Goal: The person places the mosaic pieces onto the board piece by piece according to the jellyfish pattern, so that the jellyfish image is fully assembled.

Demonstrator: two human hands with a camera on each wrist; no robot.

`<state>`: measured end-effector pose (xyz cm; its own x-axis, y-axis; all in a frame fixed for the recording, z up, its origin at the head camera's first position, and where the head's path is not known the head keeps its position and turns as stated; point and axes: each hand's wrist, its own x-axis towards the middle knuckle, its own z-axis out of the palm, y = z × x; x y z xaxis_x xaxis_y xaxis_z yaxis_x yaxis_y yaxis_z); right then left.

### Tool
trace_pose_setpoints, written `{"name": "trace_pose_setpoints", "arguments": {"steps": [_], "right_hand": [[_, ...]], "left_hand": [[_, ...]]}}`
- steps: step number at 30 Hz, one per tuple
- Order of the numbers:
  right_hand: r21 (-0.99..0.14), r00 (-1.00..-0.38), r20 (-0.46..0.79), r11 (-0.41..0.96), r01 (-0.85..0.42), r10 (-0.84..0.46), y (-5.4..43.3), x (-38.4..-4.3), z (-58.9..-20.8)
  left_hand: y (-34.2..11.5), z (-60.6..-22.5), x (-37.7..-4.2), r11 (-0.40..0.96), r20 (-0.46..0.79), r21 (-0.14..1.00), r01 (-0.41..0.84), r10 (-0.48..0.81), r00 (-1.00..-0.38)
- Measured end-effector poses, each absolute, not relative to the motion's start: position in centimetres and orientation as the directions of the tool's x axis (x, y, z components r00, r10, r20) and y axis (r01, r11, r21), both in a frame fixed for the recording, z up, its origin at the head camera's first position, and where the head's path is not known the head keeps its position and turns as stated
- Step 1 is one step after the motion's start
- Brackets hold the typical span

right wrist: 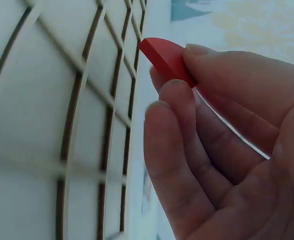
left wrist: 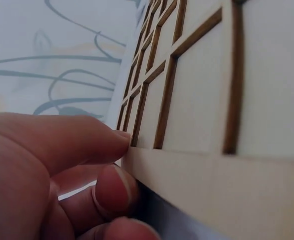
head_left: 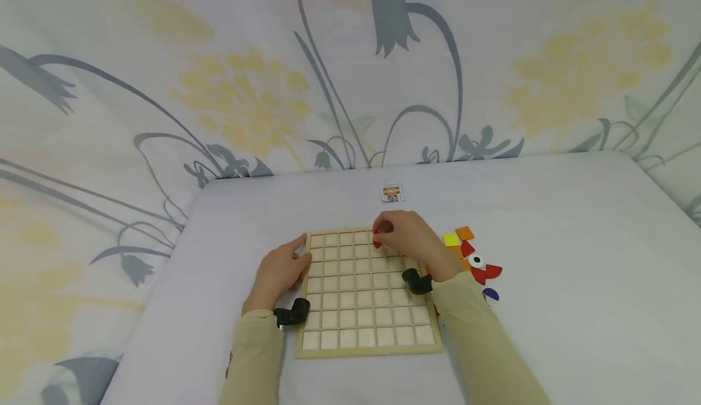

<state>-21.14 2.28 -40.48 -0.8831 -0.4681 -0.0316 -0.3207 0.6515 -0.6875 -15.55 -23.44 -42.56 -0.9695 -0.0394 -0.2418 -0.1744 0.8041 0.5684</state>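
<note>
A wooden grid board (head_left: pixel 368 351) with square cells lies on the white surface. My left hand (head_left: pixel 278 273) is at its left edge. In the left wrist view the thumb (left wrist: pixel 81 142) touches the frame, and curled fingers (left wrist: pixel 114 190) sit at the board's edge. Above the upper right cells, my right hand (head_left: pixel 411 235) pinches a red quarter-circle piece (right wrist: pixel 169 57) between thumb and fingertips. The piece is held tilted, apart from the grid in the right wrist view. The right hand and forearm hide some right-hand cells.
Right of the board lie loose pieces: a yellow square (head_left: pixel 451 239), an orange square (head_left: pixel 465 233), red quarter circles (head_left: pixel 493 271), a white disc with a black dot (head_left: pixel 476 261) and a blue piece (head_left: pixel 491 294). Beyond the board lies a small pattern card (head_left: pixel 392 193).
</note>
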Motion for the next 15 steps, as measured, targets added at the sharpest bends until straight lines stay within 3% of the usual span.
{"name": "trace_pose_setpoints", "arguments": {"steps": [8, 15], "right_hand": [[-0.804, -0.865, -0.069, 0.541, -0.247, -0.497, -0.6, -20.8, -41.3], [-0.811, -0.891, -0.028, 0.531, -0.244, -0.453, -2.2, -21.0, -42.5]], "left_hand": [[-23.2, -42.7, -15.4, 0.808, -0.227, 0.566, -0.164, -0.039, -0.973], [-22.9, -42.3, -15.5, 0.846, -0.175, 0.516, -0.135, -0.050, -0.983]]}}
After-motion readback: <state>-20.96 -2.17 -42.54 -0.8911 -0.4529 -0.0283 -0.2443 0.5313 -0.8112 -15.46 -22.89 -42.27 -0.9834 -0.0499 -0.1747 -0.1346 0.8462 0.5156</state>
